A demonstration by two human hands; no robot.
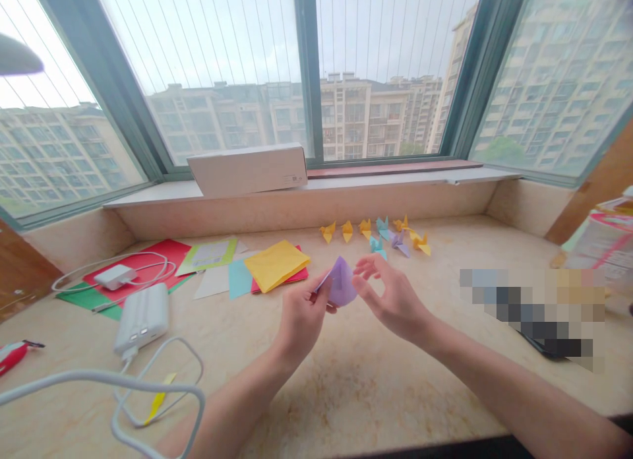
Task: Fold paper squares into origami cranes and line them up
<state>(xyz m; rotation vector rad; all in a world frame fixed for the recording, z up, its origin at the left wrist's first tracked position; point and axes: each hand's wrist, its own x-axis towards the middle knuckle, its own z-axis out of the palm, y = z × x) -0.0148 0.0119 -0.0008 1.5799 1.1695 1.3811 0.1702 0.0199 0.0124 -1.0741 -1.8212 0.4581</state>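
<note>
I saw two bare hands working above a marbled stone surface (321, 406) below a wide window (395, 57). The left hand (304, 310) held a folded piece of purple paper (343, 284), its fingers clamped on the paper's left edge, so the paper was raised above the middle of the surface. The right hand (395, 297) was just beside the paper's right edge, its thumb and curled fingers apart; I could not tell whether the thumb touched the paper.

Beyond the hands stood a cluster of small folded birds: five yellow birds (364, 228), two blue birds (382, 227) and a purple bird (398, 243). Left of them lay a yellow sheet (270, 268), partly covering blue and red paper. Farther left, a white power bank (142, 317) lay near a white charger (115, 276) and its cable.
</note>
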